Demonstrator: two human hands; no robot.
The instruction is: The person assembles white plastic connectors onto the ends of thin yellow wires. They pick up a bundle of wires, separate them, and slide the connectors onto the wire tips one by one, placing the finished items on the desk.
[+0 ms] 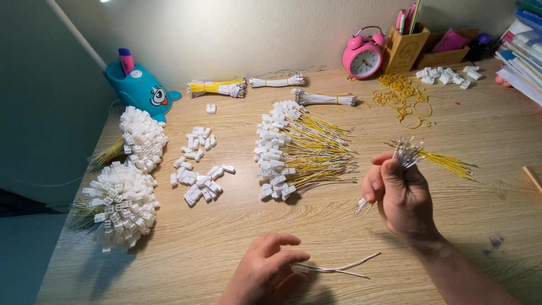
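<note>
Nearest the camera, the left hand point(265, 271) rests on the light wooden desk point(339, 237), its fingers pinched on the end of a few thin white wires point(339, 268) that lie flat and splay out to its right; whether a white connector sits at the pinched end cannot be told. Just beyond, the right hand point(398, 195) is raised off the desk, clenched round a bundle of yellow wires with bare metal tips point(432, 157); the tips fan out above the fist and the yellow lengths trail away to the right, while a few short ends poke out below the palm. To judge by how things lie, a good deal is already assembled: a wide heap of yellow and white wires fitted with white plastic connectors point(296, 149) lies mid-desk, and two round bunches of connector-tipped wires point(127, 186) sit at the left edge. Work remains too, since loose white plastic connector housings point(197, 169) lie scattered between those bunches and the heap. Farther back lie three tied bundles of wire point(271, 85), a scatter of yellow rubber bands point(403, 96) and another small pile of white housings point(446, 75). Against the wall stand a teal whale-shaped pen holder point(141, 87), a pink twin-bell alarm clock point(363, 56) and a wooden pen box point(405, 48).
</note>
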